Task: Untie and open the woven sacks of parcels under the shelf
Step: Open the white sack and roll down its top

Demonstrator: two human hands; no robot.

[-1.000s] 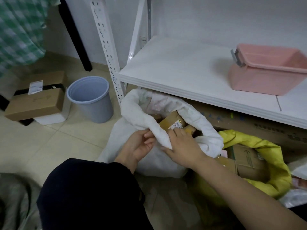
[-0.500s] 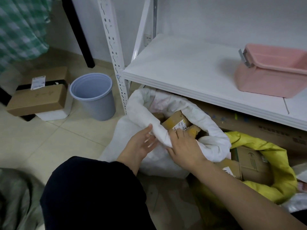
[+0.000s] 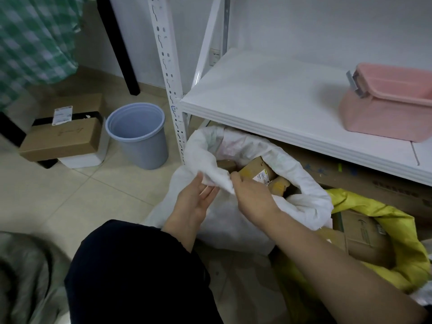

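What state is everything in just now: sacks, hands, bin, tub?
White sack: open, rim folded outward, parcels showing.
Yellow sack: open, boxes inside.
Right hand: pinches the white sack's rim.
Left hand: fingers nearly straight, touching that rim.
Grey bin: upright, looks empty.
Pink tub: upright on shelf.

The white sack [image 3: 311,202] hides the right hand [image 3: 252,197] at its fingertips — the pink basin [image 3: 383,118] is cropped.

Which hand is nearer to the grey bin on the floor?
Left. The left hand is at the rim of the white sack, on the side facing the grey bin; the right hand grips that rim further from it.
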